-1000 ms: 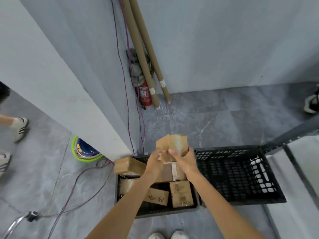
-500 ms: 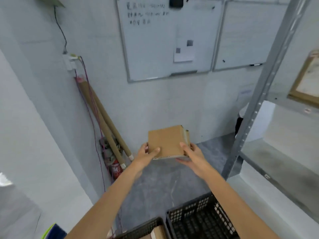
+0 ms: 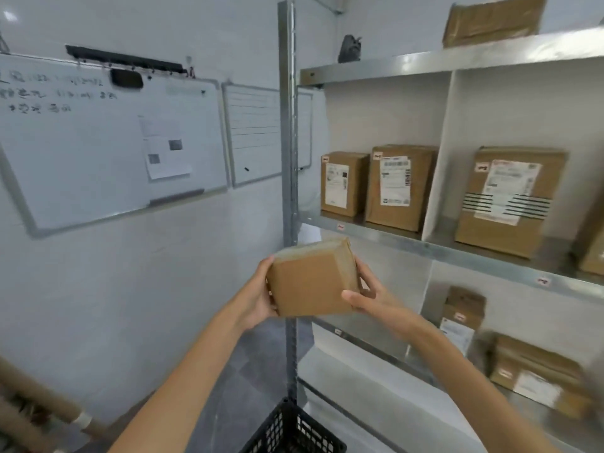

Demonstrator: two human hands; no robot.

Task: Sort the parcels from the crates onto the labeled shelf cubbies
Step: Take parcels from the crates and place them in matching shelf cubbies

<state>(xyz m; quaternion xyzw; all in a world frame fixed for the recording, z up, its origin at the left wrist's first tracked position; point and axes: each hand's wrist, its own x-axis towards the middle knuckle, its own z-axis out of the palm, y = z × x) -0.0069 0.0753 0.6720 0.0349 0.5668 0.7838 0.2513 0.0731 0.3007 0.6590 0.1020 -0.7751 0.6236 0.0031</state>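
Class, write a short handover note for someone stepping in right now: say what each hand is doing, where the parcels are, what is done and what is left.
Left hand and right hand: both grip one small parcel, held in the air in front of the shelf post.
Done: several parcels already stand in the shelf cubbies.
Left: read this parcel's label, which is not visible here, and place it. Only a crate corner shows; its contents are out of view.

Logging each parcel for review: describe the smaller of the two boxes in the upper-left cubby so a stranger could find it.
Start at the metal shelf's upright post. In the first cubby right of it, two parcels stand side by side. The small box is the one nearer the post, shorter and narrower than the taller box beside it.
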